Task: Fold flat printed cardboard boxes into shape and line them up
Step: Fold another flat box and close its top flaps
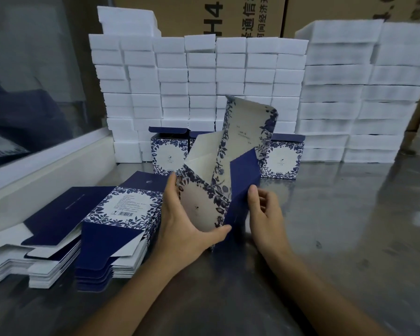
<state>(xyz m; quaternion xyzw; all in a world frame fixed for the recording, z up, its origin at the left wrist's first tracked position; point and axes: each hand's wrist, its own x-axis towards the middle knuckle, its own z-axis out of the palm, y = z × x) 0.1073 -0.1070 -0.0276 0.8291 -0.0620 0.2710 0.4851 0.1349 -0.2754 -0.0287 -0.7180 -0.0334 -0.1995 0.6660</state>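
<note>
At the middle of the grey metal table (pixel 337 214) a person holds a half-opened cardboard box printed with dark blue flowers on white (pixel 228 170), standing it on end with its lower edge at the tabletop and its long flaps reaching up. The left hand (pixel 187 221) wraps the box's floral side, thumb across the lower front corner and fingers up along the left edge. The right hand (pixel 262 209) pinches the plain navy panel on the right, thumb on the front, the other fingers loosely curled behind. Just left of the hands lies a stack of flat printed box blanks (pixel 117 229), the top one showing a barcode label; beside it, further left, a second stack of flat navy and white blanks (pixel 41 241) fans out towards the table edge. Behind the held box a row of already folded blue-and-white boxes (pixel 283 157) stands upright with lids open, partly hidden by the flaps. Behind those rises a wall of stacked white foam blocks (pixel 204 78), with brown shipping cartons (pixel 228 13) beyond it.
</note>
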